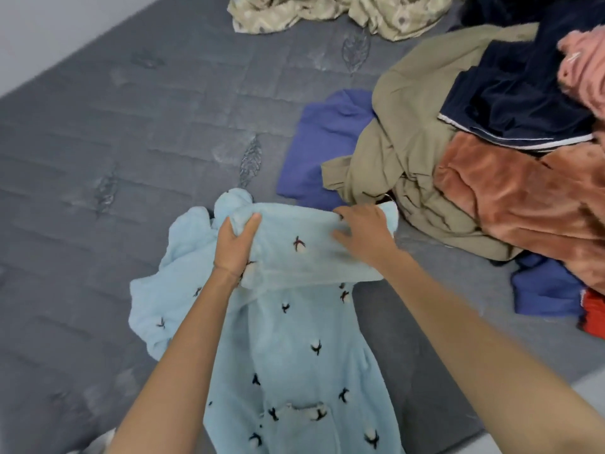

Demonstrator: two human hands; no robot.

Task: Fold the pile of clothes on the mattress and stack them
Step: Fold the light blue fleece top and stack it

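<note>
The light blue fleece garment (294,339), with small dark and white figures on it, lies in the lower centre of the frame on the grey quilted mattress (131,142). Its upper part is turned over into a band across the middle of the frame, and both hands are on this band. The left hand (235,244) grips the left end of the band, with the thumb on top and the fingers hidden under the cloth. The right hand (363,231) holds the right end, its fingers curled over the upper edge. The two hands are near each other, with the band between them.

Just beside the right hand, to the right of the frame, begins the unfolded pile: a khaki garment (409,126) almost touches the band, and a violet-blue cloth (320,142) lies partly under it. Further right lie a rust-brown fleece (523,198), a navy garment with white piping (523,93) and a pink piece (582,67). A beige patterned cloth (327,11) lies at the top edge, well apart from the hands.
</note>
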